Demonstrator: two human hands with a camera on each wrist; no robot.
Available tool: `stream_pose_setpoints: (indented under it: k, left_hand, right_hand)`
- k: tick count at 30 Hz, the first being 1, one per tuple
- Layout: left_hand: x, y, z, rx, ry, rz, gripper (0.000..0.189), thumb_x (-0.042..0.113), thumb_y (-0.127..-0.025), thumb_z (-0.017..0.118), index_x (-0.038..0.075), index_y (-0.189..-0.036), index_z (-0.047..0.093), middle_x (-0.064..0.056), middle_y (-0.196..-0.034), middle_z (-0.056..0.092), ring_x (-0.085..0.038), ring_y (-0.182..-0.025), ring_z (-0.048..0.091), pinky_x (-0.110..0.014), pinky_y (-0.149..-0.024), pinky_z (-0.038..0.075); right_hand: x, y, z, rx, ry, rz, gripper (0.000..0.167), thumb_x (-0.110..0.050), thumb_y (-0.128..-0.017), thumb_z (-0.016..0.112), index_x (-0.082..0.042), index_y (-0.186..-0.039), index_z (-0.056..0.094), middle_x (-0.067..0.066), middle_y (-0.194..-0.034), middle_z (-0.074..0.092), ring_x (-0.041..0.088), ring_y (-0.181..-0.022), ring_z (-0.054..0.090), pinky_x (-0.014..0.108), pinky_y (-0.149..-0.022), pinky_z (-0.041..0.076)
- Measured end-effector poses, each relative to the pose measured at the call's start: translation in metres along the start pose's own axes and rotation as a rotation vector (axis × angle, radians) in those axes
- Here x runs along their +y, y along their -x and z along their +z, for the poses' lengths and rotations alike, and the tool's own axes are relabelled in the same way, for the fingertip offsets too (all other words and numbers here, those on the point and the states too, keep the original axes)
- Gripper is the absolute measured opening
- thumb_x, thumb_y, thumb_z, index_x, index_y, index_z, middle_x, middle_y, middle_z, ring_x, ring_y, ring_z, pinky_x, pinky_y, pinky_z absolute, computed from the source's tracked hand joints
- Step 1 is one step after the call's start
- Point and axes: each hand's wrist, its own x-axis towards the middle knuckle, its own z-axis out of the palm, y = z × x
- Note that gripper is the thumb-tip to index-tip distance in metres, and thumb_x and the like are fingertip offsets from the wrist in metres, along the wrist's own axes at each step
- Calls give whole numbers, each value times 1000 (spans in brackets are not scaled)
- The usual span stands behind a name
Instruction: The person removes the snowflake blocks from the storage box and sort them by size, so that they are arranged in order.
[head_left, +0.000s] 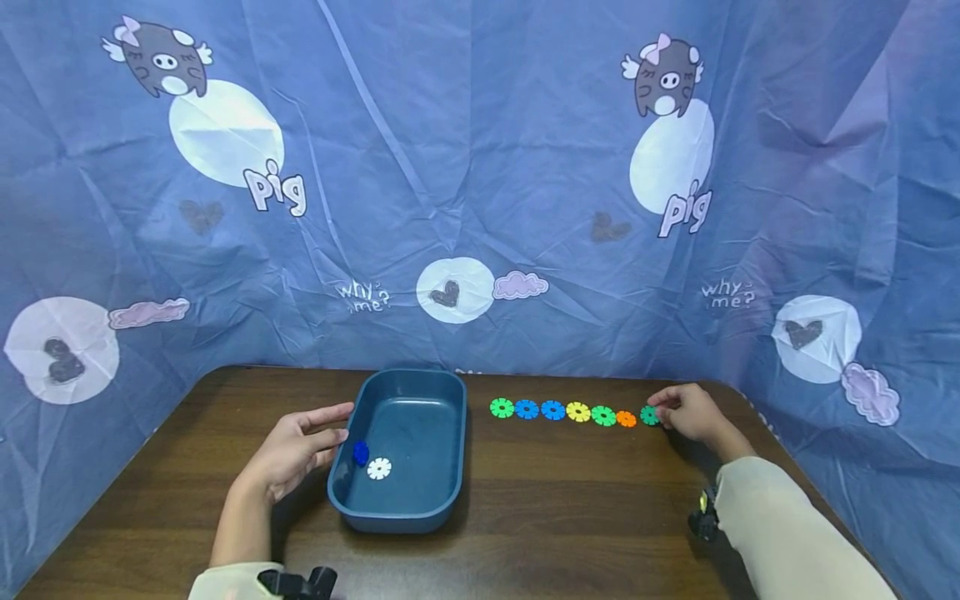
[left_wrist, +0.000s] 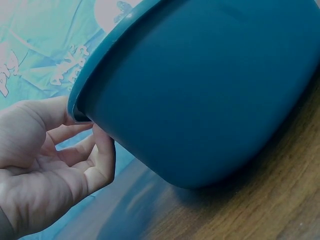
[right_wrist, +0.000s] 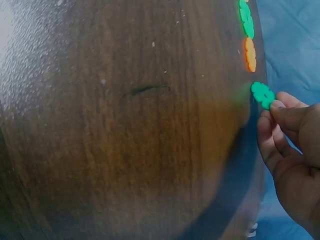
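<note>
Now our right hand (head_left: 686, 411) pinches a green disc (right_wrist: 261, 93) near the far right corner of the counter (head_left: 570, 508); our left hand (head_left: 288, 454), fingers loose, touches the blue tray (head_left: 420, 446).

Beyond the dark wood-grained counter (head_left: 570, 517) hangs a creased blue cloth (head_left: 525, 150), printed with a winged pig (head_left: 164, 62) at left, another pig (head_left: 667, 79) at right, and, lower between them, a pinkish cloud (head_left: 520, 285).
</note>
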Motion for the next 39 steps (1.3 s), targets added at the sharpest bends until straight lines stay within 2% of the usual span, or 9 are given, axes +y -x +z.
stream_pose_setpoints:
  k: [4,13,18,25,32,34,39]
  left_hand:
    - [0,0,0,-5,7,-3,55,3,-99,62,-7,-150,44,-30,-154,41,-20,-107,69,-36,-90,60]
    - [0,-1,-1,14,-1,-12,54,4,-99,63,-6,-149,46,-29,-153,44,-21,-106,70,-36,-89,60]
    - [0,-1,-1,11,5,-11,54,3,-99,63,-6,-149,46,-28,-154,43,-19,-105,69,-35,-88,60]
    - [-1,-1,-2,-6,10,7,55,3,-99,62,-8,-149,44,-30,-153,42,-21,-107,69,-36,-89,60]
    - [-2,-1,-2,8,-2,-4,54,3,-99,63,-6,-149,46,-29,-154,43,-24,-111,68,-37,-91,59]
    - [-2,0,-2,5,-7,1,54,4,-99,63,-6,-150,46,-29,-154,42,-24,-112,68,-37,-91,59]
    - [-1,0,-1,9,-1,5,54,3,-99,62,-7,-149,46,-29,-154,43,-24,-112,68,-36,-91,59]
  right_hand:
    - [2,2,1,-14,-48,42,21,9,-91,61,14,-110,69,17,-93,71,18,-76,65,31,-67,60]
    - [4,4,1,-64,-174,37,28,16,-89,59,20,-116,63,18,-91,70,20,-79,66,32,-71,62]
    - [4,6,-1,-72,-202,45,29,17,-89,59,22,-118,61,20,-93,70,22,-81,66,33,-72,62]
    - [10,3,-2,-65,-241,62,30,16,-90,59,22,-119,60,19,-94,72,17,-80,68,30,-71,62]
    - [2,-4,-2,-69,-211,-6,30,12,-91,59,21,-120,61,26,-102,71,21,-87,68,32,-73,62]
    - [-7,-8,-1,-73,-200,-32,29,10,-93,60,19,-120,62,28,-105,71,24,-90,69,34,-75,63]
    - [-38,-18,6,-90,-178,-132,26,9,-95,60,17,-118,64,29,-103,70,29,-88,70,39,-75,63]
